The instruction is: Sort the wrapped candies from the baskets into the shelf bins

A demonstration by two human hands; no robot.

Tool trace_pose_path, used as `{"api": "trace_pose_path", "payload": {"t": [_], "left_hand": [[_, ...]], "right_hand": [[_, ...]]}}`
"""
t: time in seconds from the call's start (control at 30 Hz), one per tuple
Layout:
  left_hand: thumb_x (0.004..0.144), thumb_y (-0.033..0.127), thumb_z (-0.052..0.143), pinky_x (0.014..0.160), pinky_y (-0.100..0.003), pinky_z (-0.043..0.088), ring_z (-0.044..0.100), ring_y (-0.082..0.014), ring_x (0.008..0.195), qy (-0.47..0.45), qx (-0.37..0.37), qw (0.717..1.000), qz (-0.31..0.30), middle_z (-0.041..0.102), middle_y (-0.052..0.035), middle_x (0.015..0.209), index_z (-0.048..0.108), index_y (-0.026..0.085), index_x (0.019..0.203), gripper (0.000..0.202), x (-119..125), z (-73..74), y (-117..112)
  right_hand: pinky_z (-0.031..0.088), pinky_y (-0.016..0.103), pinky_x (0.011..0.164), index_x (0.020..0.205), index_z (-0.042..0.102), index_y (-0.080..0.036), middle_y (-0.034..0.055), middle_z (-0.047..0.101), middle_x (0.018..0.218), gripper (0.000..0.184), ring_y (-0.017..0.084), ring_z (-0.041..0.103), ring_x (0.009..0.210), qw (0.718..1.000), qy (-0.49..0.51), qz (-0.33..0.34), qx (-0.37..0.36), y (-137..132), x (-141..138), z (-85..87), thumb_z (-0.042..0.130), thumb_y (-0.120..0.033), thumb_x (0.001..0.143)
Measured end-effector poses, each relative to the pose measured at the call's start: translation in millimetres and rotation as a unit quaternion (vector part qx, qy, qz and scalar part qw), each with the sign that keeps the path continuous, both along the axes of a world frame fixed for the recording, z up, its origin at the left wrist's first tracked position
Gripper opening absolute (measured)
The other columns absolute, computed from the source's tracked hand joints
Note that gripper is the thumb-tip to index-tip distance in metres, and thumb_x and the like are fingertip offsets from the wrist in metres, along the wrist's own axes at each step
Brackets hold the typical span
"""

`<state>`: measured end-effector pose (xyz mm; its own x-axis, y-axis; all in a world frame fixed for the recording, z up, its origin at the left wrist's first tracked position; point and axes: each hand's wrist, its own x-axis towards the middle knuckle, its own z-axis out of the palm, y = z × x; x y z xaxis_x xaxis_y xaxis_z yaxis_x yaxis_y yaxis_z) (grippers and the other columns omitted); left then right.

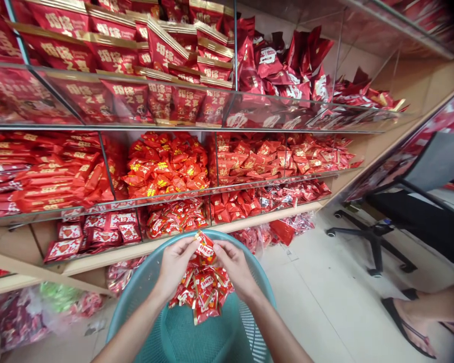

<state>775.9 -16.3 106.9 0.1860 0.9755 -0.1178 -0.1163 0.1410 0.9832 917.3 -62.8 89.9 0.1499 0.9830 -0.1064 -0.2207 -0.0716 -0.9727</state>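
Both hands pinch one small red candy packet with gold edges and white lettering. My left hand grips its left edge, and my right hand grips the right edge. Just below the hands is a cluster of similar red packets; whether any are joined to the held one I cannot tell. Around and beneath them stands a deep teal plastic mesh basket, whose netted bottom shows in front of the cluster.
Shelves behind clear panels hold many red snack packets. Bagged packets lie on the floor under the bottom shelf. At right are a black office chair and another person's sandalled foot.
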Motion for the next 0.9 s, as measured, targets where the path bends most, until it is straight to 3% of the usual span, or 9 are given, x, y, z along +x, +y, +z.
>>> {"api": "trace_pose_path", "payload": {"t": [0.1, 0.2, 0.37, 0.5, 0.9], "left_hand": [[0.065, 0.04, 0.07, 0.062, -0.021, 0.045, 0.058, -0.012, 0.064, 0.01, 0.0, 1.0, -0.03, 0.069, 0.0008, 0.071, 0.071, 0.019, 0.077, 0.024, 0, -2.2, -3], [0.07, 0.039, 0.067, 0.059, -0.019, 0.042, 0.055, -0.0102, 0.061, 0.033, 0.022, 0.998, -0.053, 0.066, 0.0026, 0.067, 0.069, 0.018, 0.073, 0.022, 1, -5.0, -4], [0.07, 0.038, 0.067, 0.064, -0.021, 0.044, 0.056, -0.0122, 0.067, 0.009, 0.002, 1.0, -0.021, 0.067, 0.0015, 0.071, 0.07, 0.017, 0.079, 0.023, 3, -9.5, -5], [0.067, 0.037, 0.07, 0.066, -0.024, 0.046, 0.058, -0.0134, 0.068, -0.028, -0.034, 0.999, -0.015, 0.067, 0.0002, 0.071, 0.069, 0.016, 0.079, 0.024, 6, -12.1, -7], [0.065, 0.032, 0.073, 0.067, -0.023, 0.046, 0.058, -0.0098, 0.065, -0.132, -0.089, 0.987, 0.021, 0.066, 0.001, 0.071, 0.066, 0.015, 0.075, 0.02, 11, -23.1, -15]], "right_hand": [[0.046, 0.025, 0.061, 0.093, 0.067, -0.018, 0.0006, 0.064, 0.074, 0.034, 0.012, 0.055, 0.064, 1.0, -0.007, 0.007, -0.004, -4, 2, -4.6, 0.063, -0.046, 0.075], [0.045, 0.023, 0.062, 0.091, 0.068, -0.018, 0.0008, 0.065, 0.078, 0.031, 0.012, 0.055, 0.066, 1.0, -0.001, 0.014, -0.003, -5, 5, -8.8, 0.065, -0.044, 0.074], [0.046, 0.024, 0.061, 0.084, 0.068, -0.017, 0.0011, 0.065, 0.076, 0.032, 0.012, 0.055, 0.065, 0.998, 0.053, 0.004, -0.016, -5, 4, -11.8, 0.062, -0.047, 0.076], [0.045, 0.025, 0.063, 0.079, 0.067, -0.016, 0.0013, 0.065, 0.072, 0.029, 0.012, 0.055, 0.062, 0.996, 0.076, -0.04, -0.007, -5, 5, -14.9, 0.067, -0.044, 0.073], [0.045, 0.026, 0.066, 0.074, 0.07, -0.017, 0.0011, 0.068, 0.072, 0.02, 0.013, 0.056, 0.064, 0.994, 0.055, -0.089, 0.011, -3, 11, -22.8, 0.071, -0.036, 0.07]]}}
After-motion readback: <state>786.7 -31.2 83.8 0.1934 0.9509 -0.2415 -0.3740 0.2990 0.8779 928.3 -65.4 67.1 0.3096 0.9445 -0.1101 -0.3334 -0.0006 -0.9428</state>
